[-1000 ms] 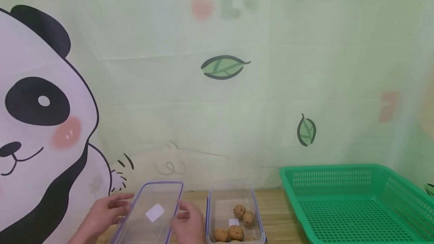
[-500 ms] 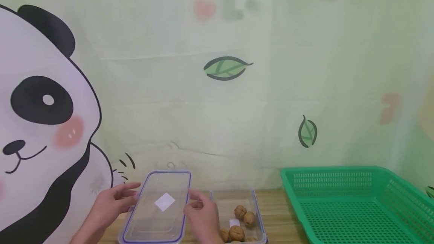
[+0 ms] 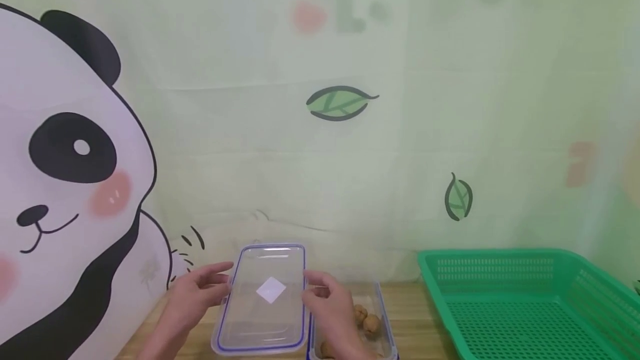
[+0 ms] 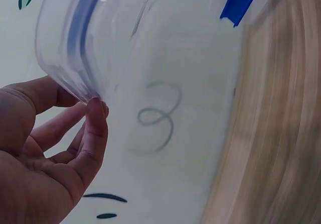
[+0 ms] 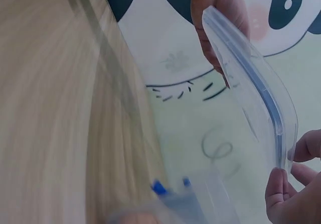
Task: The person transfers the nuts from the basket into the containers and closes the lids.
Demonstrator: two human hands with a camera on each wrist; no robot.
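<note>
A clear plastic lid [image 3: 250,321] with a blue seal and a white diamond-shaped label [image 3: 271,290] hangs raised above the table. My left hand [image 3: 192,296] pinches its left edge between thumb and fingers, as the left wrist view shows at the lid's edge [image 4: 80,38]. On the opposite side my right hand [image 3: 332,307] pinches the right edge; the right wrist view shows thumb and fingers on the lid [image 5: 266,93]. Just right of the lid stands a clear food container [image 3: 384,315] with walnuts [image 3: 371,325] inside, partly hidden behind my right hand and forearm.
A green plastic basket [image 3: 445,315] stands at the right on the wooden table [image 3: 412,315]. A pale backdrop [image 3: 240,182] with a panda and leaves hangs right behind the table. Blue clips [image 4: 241,3] show on the container's side in the left wrist view.
Both hands have carried the lid up and to the right, closer to the container. My right hand now covers part of the walnuts. The head view has shifted slightly.
</note>
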